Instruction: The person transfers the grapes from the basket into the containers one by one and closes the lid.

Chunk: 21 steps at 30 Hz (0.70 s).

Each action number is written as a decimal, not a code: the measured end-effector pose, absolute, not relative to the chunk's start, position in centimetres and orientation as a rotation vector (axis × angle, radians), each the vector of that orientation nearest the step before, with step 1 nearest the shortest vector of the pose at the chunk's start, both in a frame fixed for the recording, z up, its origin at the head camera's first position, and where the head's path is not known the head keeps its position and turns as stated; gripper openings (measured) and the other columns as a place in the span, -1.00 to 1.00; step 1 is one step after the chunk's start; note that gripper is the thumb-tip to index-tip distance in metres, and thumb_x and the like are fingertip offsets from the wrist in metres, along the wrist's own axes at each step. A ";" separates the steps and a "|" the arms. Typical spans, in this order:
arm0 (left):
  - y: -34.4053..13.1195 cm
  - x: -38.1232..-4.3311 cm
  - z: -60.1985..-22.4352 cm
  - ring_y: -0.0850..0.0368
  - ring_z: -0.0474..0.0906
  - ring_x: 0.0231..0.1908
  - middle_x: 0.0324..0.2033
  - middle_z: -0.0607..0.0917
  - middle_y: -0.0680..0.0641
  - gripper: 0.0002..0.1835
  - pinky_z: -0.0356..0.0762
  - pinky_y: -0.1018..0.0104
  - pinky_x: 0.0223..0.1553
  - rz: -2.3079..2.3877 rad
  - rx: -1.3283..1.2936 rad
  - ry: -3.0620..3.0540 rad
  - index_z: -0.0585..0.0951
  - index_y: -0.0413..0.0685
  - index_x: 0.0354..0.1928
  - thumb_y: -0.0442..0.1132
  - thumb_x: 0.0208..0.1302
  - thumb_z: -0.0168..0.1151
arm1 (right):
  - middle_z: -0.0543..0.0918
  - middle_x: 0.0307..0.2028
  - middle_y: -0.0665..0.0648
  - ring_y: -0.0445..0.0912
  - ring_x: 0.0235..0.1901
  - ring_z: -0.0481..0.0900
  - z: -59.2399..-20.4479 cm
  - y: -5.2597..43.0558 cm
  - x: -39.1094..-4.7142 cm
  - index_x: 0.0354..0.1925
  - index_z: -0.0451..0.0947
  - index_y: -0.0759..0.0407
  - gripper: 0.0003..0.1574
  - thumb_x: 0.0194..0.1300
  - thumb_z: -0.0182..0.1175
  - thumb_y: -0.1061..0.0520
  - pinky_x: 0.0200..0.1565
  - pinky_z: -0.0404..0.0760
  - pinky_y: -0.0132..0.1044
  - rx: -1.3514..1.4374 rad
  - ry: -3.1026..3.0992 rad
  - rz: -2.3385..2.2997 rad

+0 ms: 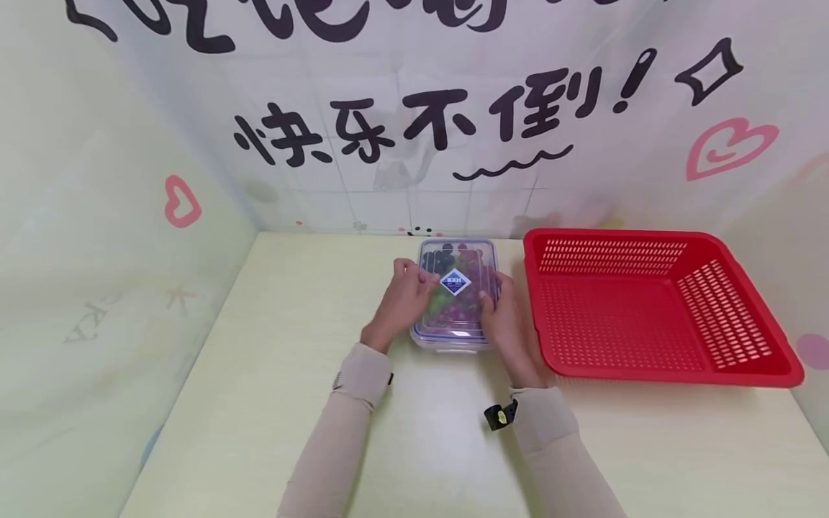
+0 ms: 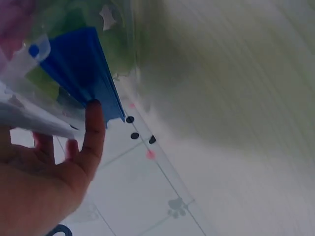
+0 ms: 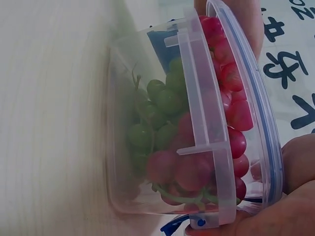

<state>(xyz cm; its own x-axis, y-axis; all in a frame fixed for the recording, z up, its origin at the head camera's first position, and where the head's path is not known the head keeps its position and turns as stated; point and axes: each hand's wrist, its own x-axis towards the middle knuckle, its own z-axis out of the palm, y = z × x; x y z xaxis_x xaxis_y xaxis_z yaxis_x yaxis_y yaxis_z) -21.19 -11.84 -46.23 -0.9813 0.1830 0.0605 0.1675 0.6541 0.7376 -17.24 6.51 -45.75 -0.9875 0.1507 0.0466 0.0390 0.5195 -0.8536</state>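
Note:
A clear plastic food container [image 1: 424,334] stands on the table with grapes [image 3: 165,103] inside, green, red and dark. Its lid [image 1: 447,253] has a blue seal and a diamond label; in the right wrist view it sits raised off the rim, grapes showing in the gap. My left hand [image 1: 406,296] grips the left side, thumb over the lid; in the left wrist view a fingertip touches the hanging blue latch [image 2: 81,64]. My right hand [image 1: 505,316] holds the right side, thumb on top. By that hand, another blue latch [image 3: 174,225] hangs out from the rim.
A red perforated plastic basket [image 1: 622,324] stands just right of the container. Behind the pale table [image 1: 278,345] rises a white printed wall covering [image 1: 311,208] with black writing. The container is close to that back wall.

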 end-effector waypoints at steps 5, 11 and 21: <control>-10.2 -21.9 -46.4 -0.01 0.39 -0.26 0.00 0.17 -0.24 -0.55 0.41 0.20 -0.21 1.216 0.067 2.889 0.28 -0.26 -0.08 0.04 0.32 -0.07 | 0.32 0.15 0.28 0.07 0.07 0.35 -45.9 6.7 -17.3 0.27 0.07 0.22 -0.42 0.34 -0.05 0.20 0.11 0.32 -0.05 -0.149 -2.644 1.505; -10.6 -22.6 -46.2 -0.21 0.25 0.11 0.15 0.15 -0.38 -0.22 0.20 -0.02 0.14 1.219 -0.040 2.691 -0.03 -0.27 0.33 0.13 0.30 -0.10 | 0.39 -0.03 0.25 0.02 -0.07 0.40 -45.8 6.7 -18.4 0.17 0.16 0.23 -0.54 0.33 -0.09 0.17 -0.04 0.44 -0.11 -0.240 -2.675 1.496; -11.3 -23.2 -46.0 -0.16 0.29 0.09 0.16 0.21 -0.31 -0.21 0.25 -0.01 0.11 1.257 -0.116 2.582 0.05 -0.03 0.33 0.24 0.19 0.00 | 0.37 -0.20 0.24 0.05 -0.18 0.35 -45.1 7.1 -20.4 0.02 0.18 0.22 -0.58 0.35 -0.11 -0.03 -0.13 0.36 -0.12 -0.495 -2.746 1.488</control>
<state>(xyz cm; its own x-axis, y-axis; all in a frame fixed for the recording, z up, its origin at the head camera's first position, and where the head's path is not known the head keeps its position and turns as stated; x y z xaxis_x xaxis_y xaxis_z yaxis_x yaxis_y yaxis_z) -23.18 -11.31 -46.00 -0.9612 0.0443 -0.2721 -0.1869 0.6208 0.7614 -20.40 7.15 -45.12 -0.9508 0.2620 -0.1653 0.2815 0.5083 -0.8139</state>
